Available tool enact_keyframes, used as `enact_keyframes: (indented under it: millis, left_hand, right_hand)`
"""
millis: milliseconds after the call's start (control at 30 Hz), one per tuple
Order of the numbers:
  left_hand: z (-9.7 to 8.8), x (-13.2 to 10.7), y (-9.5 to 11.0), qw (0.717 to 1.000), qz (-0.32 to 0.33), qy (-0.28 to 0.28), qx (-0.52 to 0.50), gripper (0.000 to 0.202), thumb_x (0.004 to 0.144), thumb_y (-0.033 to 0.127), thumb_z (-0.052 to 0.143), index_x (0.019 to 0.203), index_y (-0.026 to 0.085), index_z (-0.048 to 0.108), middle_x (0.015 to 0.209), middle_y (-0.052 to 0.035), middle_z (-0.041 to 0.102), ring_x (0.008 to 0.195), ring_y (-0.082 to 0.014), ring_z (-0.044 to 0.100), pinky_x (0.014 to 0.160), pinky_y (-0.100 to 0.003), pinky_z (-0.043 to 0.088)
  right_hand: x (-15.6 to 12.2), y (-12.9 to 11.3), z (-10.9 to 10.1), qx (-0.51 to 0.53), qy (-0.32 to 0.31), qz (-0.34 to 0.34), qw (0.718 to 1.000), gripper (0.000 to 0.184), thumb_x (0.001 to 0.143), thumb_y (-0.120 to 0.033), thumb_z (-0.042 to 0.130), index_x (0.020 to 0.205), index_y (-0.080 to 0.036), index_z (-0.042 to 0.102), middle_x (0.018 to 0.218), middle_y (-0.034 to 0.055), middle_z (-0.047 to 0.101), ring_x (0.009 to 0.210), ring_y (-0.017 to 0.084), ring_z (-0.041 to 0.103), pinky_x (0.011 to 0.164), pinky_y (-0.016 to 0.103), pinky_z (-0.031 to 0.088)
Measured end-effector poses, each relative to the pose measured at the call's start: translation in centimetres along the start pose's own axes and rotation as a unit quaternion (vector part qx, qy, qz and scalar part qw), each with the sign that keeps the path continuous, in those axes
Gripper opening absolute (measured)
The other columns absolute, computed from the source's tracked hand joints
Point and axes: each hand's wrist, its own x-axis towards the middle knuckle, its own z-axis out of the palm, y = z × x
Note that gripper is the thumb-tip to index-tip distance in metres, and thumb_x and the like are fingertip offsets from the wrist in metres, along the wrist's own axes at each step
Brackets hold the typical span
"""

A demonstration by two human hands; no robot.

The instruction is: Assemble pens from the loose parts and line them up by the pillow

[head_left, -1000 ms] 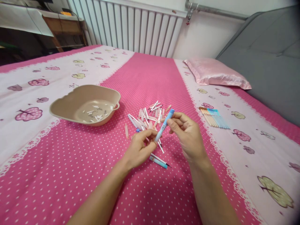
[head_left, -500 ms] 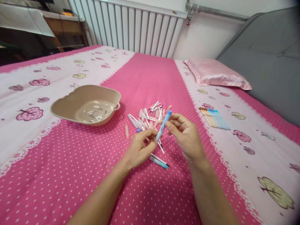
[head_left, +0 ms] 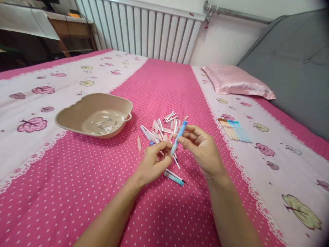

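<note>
Bare arms (head_left: pixel 118 206) reach toward the bed's far edge (head_left: pixel 167 66); the left hand (head_left: pixel 154 159) and right hand (head_left: pixel 204 151) pinch, fingers (head_left: pixel 195 129) bent.

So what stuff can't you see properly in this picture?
From the head view:
Blue pen: its lower end is hidden by the left hand; its print is too small to read.
Pile of sticks: partly hidden behind that hand and the pen.
White bits in the bowl: too small to count surely.
Gray headboard: cut off by the right edge.

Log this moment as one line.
left hand: holds blue pen near lower end | right hand: fingers around its middle | beige basin: holds white pieces
</note>
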Motion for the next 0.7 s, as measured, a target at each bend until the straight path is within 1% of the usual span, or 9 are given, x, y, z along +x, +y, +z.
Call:
enact_keyframes:
  millis: [167, 367, 467, 600, 700]
  left_hand:
    - [0.19, 0.03, -0.06, 1.0, 0.002, 0.003, 0.012, 0.015, 0.072, 0.013, 0.053, 0.084, 0.013, 0.063, 0.065, 0.0016, 0.055, 0.059, -0.0098, 0.048, 0.056, -0.022, 0.039]
    - [0.16, 0.06, -0.18, 1.0, 0.013, 0.003, 0.024, 0.015, 0.072, 0.013, 0.055, 0.084, 0.013, 0.063, 0.062, 0.0028, 0.053, 0.055, -0.0084, 0.046, 0.053, -0.021, 0.038]
    - [0.21, 0.0, -0.17, 1.0, 0.015, -0.003, 0.018, 0.014, 0.073, 0.016, 0.058, 0.085, 0.013, 0.062, 0.063, 0.0025, 0.054, 0.054, -0.0079, 0.046, 0.052, -0.021, 0.039]
    - [0.34, -0.05, -0.14, 1.0, 0.011, -0.004, 0.014, 0.018, 0.073, 0.022, 0.062, 0.088, 0.012, 0.062, 0.063, 0.0021, 0.055, 0.053, -0.0077, 0.046, 0.051, -0.021, 0.039]
    - [0.32, -0.04, -0.14, 1.0, 0.014, -0.005, 0.015, 0.018, 0.074, 0.023, 0.063, 0.087, 0.012, 0.062, 0.063, 0.0022, 0.055, 0.053, -0.0076, 0.046, 0.051, -0.021, 0.039]
  right_hand:
    - [0.04, 0.04, -0.05, 0.0, 0.013, 0.002, 1.0, 0.031, 0.068, -0.018, 0.076, 0.096, -0.023, 0.063, 0.074, -0.0043, 0.065, 0.068, 0.01, 0.061, 0.062, 0.022, 0.047]
    - [-0.04, -0.09, 0.0, -0.009, 0.028, 0.002, 1.0, 0.033, 0.064, -0.017, 0.079, 0.093, -0.021, 0.063, 0.071, -0.0048, 0.063, 0.067, 0.011, 0.061, 0.061, 0.022, 0.047]
    - [-0.05, -0.16, 0.02, -0.02, 0.035, -0.002, 0.999, 0.034, 0.063, -0.018, 0.08, 0.092, -0.021, 0.063, 0.072, -0.0043, 0.063, 0.068, 0.011, 0.06, 0.06, 0.022, 0.047]
    - [0.0, -0.14, 0.08, -0.039, 0.034, -0.012, 0.999, 0.032, 0.063, -0.02, 0.08, 0.091, -0.021, 0.063, 0.075, -0.003, 0.063, 0.068, 0.011, 0.059, 0.058, 0.022, 0.046]
    - [-0.01, -0.12, 0.09, -0.049, 0.027, -0.015, 0.998, 0.031, 0.065, -0.023, 0.079, 0.092, -0.021, 0.064, 0.079, -0.0016, 0.063, 0.071, 0.012, 0.058, 0.06, 0.024, 0.048]
